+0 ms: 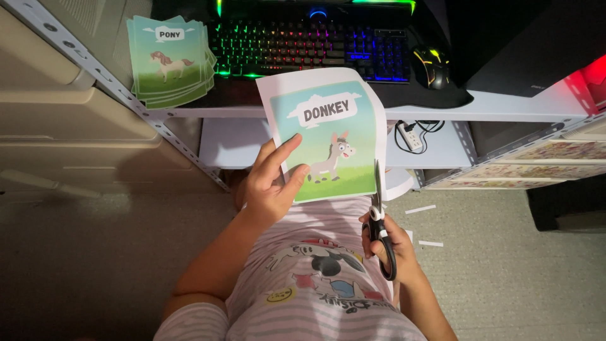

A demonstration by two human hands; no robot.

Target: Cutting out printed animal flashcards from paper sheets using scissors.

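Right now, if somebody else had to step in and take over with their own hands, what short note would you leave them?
Left hand: holds the printed animal sheet by its lower left corner, thumb on the picture.
Right hand: grips the black-handled scissors, blades up along the sheet's right white margin.
Done: the cut has started at the bottom right; thin white paper strips lie on the floor; a stack of trimmed cards sits on the desk beside the lit keyboard.
Left: the right margin above the blades, and the top and left margins.

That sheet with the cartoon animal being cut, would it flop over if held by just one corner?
Probably. The printed sheet looks like thin paper: its right edge curls beside the scissors. The left hand pinches its lower left, and it stands up only slightly bowed, so it is likely very light and easily creased.
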